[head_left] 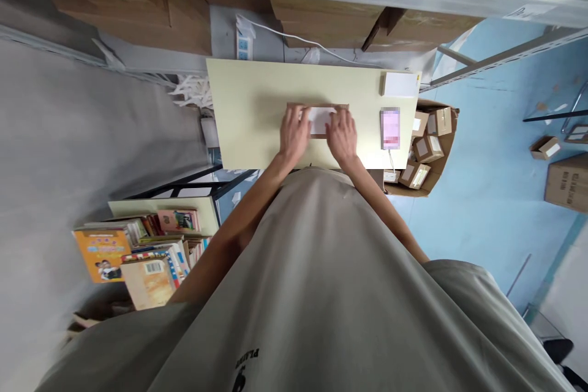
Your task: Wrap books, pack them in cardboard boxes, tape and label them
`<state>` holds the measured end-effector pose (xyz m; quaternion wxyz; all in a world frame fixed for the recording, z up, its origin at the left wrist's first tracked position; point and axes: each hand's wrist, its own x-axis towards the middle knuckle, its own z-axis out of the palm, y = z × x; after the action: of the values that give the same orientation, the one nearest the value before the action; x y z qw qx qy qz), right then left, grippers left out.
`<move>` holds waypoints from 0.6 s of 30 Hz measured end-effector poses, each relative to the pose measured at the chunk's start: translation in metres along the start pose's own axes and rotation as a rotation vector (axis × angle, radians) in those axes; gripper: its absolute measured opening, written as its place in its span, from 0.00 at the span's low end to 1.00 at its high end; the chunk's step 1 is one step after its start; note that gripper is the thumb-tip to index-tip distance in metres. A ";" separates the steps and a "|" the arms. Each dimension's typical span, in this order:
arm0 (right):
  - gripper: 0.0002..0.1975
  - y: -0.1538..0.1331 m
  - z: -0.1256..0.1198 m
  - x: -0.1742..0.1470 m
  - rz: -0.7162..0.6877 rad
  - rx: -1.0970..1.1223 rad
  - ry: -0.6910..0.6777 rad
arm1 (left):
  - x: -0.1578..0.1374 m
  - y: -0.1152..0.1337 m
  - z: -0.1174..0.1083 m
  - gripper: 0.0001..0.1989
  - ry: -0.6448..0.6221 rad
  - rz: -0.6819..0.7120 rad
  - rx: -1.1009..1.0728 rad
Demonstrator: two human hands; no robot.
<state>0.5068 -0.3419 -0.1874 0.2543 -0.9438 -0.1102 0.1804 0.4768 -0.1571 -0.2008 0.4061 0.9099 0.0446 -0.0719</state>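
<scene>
Pale tabletop (248,110), left fingers (293,114) and right fingers (340,115) on white-labelled box (320,122)

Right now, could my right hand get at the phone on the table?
Probably yes: the phone lies to the right of your right hand, and nothing seems to stand between them, though that hand is on the cardboard package.

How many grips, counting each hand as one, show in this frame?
2: left grip over the left end of the brown box, right grip over its right end.
</scene>
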 end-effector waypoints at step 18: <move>0.41 -0.013 0.009 -0.019 -0.183 -0.214 -0.228 | -0.030 -0.003 0.003 0.44 -0.242 0.113 0.191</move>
<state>0.4846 -0.3324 -0.1825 0.1536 -0.9249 -0.2424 0.2496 0.4465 -0.1585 -0.2000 0.3236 0.9301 -0.0628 -0.1619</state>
